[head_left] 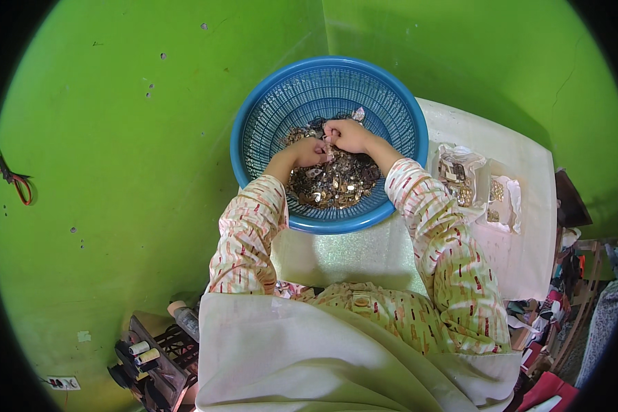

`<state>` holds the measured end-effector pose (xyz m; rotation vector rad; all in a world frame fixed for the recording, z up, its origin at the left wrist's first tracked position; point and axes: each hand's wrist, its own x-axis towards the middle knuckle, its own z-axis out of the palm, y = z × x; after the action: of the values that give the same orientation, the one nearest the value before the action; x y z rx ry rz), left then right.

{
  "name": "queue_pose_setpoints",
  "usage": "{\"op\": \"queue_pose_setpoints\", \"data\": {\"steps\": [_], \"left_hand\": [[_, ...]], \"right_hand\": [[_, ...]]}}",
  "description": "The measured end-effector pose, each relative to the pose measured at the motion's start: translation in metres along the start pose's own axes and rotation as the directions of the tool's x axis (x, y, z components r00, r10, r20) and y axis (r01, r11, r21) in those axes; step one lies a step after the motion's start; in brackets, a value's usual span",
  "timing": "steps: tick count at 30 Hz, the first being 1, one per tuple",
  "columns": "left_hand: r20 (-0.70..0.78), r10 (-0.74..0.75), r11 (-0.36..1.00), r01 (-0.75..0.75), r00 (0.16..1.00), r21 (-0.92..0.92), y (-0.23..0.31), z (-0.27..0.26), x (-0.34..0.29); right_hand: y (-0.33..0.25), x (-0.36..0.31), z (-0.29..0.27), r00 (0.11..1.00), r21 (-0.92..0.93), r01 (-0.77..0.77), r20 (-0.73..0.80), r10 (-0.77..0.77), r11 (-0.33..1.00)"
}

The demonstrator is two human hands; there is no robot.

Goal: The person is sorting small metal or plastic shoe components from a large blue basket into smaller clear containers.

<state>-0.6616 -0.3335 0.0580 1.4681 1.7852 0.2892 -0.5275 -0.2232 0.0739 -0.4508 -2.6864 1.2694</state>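
On the green wall (117,103) at far left, saw a red-handled, scissor-like tool (17,182) hanging, with a white socket plate (63,383) well below. Near the lower edge, spotted white and yellow rolls (144,356) beside a dark rack (159,367), then a clear bottle (187,323), tilted. Toward the middle, found a round blue basket (336,225) with mesh walls, set on the white-covered bench (532,158) and holding a heap of small pieces (333,185), dark, gold-toned and pale. Had the left hand (309,152) inside, over the heap, fingers curled inward; could not tell whether closed on a piece. Had the right hand (348,135) just beside, slightly farther from the body, fingers tucked down close to the left ones; could not tell there either, with the tips partly hidden. Right of the basket, saw a crumpled pale packet (460,154) with dark and gold-toned bits, then a white wrapper (513,206) with more gold-toned bits. At far right, made out a jumble of cloth, with red fabric (549,393) low down and grey fabric (603,329) beyond.
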Motion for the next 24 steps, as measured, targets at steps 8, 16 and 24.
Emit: {"op": "queue_pose_setpoints", "data": {"steps": [8,16,24], "left_hand": [[-0.039,0.008,0.956,-0.020,0.999,-0.293,0.007,-0.005,0.004],[-0.095,-0.038,0.985,0.021,0.995,-0.172,0.000,-0.007,0.002],[-0.049,-0.167,0.972,0.156,0.985,-0.175,0.000,-0.007,-0.004]], "right_hand": [[0.002,0.002,-0.007,0.996,0.022,0.076,-0.048,-0.075,0.997],[0.008,-0.004,-0.005,0.956,-0.380,-0.152,0.177,0.233,0.913],[0.008,-0.005,0.010,0.823,-0.455,-0.149,0.435,0.365,0.878]]}}
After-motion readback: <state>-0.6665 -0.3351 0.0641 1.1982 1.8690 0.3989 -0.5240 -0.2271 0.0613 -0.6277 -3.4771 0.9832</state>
